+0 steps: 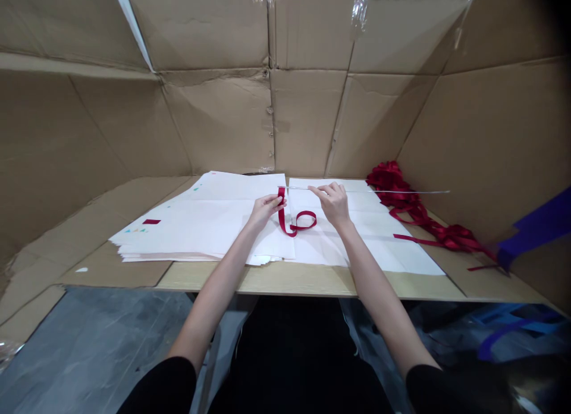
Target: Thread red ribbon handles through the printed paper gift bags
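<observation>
My left hand (267, 209) pinches a red ribbon (282, 219) near its top end. The ribbon hangs down and curls into a loop on the white sheets, to the right of that hand. A long thin rod (392, 192) runs level from the ribbon's top end out to the right. My right hand (331, 201) is closed on the rod, with its fingertips on it a little right of the ribbon. Under both hands lie white sheets, a stack (214, 223) on the left and more sheets (366, 235) on the right.
A heap of red ribbon (388, 185) trails along the right side of the table (312, 280). A small red piece (151, 222) lies on the left stack. Cardboard walls (307, 122) enclose the back and sides. Purple material (539, 226) hangs at the far right.
</observation>
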Available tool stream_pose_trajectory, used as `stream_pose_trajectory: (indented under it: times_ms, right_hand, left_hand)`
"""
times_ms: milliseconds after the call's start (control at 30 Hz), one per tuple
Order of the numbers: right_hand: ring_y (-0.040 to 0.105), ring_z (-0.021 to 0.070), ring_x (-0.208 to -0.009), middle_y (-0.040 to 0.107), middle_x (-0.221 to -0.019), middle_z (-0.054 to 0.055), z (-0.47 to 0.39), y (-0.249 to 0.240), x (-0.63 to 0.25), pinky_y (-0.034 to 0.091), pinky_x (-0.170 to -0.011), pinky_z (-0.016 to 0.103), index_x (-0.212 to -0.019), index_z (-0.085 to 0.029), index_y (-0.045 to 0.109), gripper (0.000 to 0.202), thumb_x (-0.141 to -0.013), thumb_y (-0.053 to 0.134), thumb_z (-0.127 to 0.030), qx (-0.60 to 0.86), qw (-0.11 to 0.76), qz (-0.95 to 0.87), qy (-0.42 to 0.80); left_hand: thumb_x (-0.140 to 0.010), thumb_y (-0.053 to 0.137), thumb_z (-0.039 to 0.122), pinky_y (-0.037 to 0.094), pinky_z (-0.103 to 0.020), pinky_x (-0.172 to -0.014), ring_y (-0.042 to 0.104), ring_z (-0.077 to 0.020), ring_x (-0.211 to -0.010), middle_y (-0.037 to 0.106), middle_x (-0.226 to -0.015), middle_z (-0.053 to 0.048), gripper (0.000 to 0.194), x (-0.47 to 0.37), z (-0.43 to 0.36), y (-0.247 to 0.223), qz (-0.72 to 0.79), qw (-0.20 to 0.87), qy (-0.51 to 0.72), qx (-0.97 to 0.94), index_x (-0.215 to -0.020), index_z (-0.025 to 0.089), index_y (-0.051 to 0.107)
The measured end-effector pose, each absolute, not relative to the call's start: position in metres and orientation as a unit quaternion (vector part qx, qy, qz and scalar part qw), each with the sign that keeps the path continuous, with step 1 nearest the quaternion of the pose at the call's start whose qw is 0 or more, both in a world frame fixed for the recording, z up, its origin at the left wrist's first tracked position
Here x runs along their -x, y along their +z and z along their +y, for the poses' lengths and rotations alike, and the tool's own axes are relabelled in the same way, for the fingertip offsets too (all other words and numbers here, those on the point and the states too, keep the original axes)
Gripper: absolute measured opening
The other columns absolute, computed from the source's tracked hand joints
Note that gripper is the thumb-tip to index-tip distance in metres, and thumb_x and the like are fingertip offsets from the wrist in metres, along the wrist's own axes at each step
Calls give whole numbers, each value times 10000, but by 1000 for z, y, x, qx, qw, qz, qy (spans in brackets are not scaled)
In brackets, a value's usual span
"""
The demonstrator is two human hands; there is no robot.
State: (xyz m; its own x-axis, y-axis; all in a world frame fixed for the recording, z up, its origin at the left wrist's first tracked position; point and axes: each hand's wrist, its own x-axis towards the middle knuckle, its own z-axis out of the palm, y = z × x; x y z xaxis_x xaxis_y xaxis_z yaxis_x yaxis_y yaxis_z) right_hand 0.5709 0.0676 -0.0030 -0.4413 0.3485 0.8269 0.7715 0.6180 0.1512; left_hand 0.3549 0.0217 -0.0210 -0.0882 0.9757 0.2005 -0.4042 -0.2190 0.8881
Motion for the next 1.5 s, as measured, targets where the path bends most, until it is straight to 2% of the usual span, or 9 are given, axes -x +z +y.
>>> stream_pose_trajectory:
  times_ms: [200, 500, 1100, 1167, 1267, 1333, 1400, 1500]
  right_hand:
    - [418, 188, -749, 647, -833, 66, 68, -4, -570, 271, -684, 334, -1077, -275, 684, 398, -910, 381, -78, 342, 401, -808, -263]
    - [412, 183, -732, 660, -825, 52, 68, -4, -569, 265, -679, 325, -1037, -258, 698, 380, -911, 389, -78, 337, 417, -801, -267]
    - [418, 188, -746, 649, -825, 60, 71, -7, -569, 273, -683, 334, -1105, -294, 676, 387, -919, 393, -107, 336, 413, -812, -240]
    - [415, 188, -744, 652, -820, 58, 71, -7, -569, 270, -680, 330, -1087, -290, 683, 389, -915, 394, -94, 333, 406, -817, -238]
    - [417, 190, -754, 649, -821, 62, 72, -8, -568, 273, -687, 329, -1087, -284, 682, 399, -900, 404, -68, 333, 387, -828, -232]
    - [418, 191, -760, 642, -817, 64, 72, -8, -568, 271, -690, 326, -1085, -275, 680, 401, -887, 414, -50, 335, 370, -836, -229]
    - [414, 192, -760, 636, -810, 63, 71, -9, -567, 264, -688, 323, -1070, -266, 682, 399, -875, 421, -38, 336, 358, -841, -228]
    - [411, 193, -755, 633, -810, 64, 71, -9, -566, 257, -684, 324, -1048, -254, 688, 394, -861, 423, -30, 336, 353, -843, -227]
  left_hand:
    - [-679, 761, 199, 462, -355, -929, 643, -160, -792, 679, -783, -77, 156, -355, 21, -21, 337, 524, 658, -423, -745, 87, 676]
    - [-690, 745, 162, 485, -349, -908, 640, -141, -741, 676, -759, -76, 118, -356, 20, -19, 341, 534, 660, -405, -714, 77, 667]
    - [-673, 759, 213, 483, -363, -910, 645, -155, -761, 675, -819, -90, 190, -352, 27, -25, 338, 526, 658, -419, -771, 83, 661]
    - [-664, 752, 174, 480, -368, -919, 646, -155, -781, 668, -856, -85, 241, -352, 27, -25, 328, 522, 670, -413, -866, 88, 650]
    - [-639, 734, 97, 481, -373, -923, 643, -152, -840, 645, -998, -76, 515, -351, 24, -23, 319, 503, 692, -407, -1121, 167, 568]
    - [-624, 721, 67, 482, -378, -921, 634, -163, -905, 614, -1104, -82, 637, -350, 22, -22, 311, 491, 698, -418, -1201, 230, 507]
    - [-621, 719, 77, 477, -383, -926, 621, -181, -967, 591, -1165, -93, 593, -350, 21, -22, 299, 485, 693, -442, -1162, 230, 531]
    - [-645, 728, 163, 473, -377, -931, 628, -192, -950, 607, -1151, -107, 372, -351, 21, -23, 305, 478, 675, -472, -1002, 158, 624]
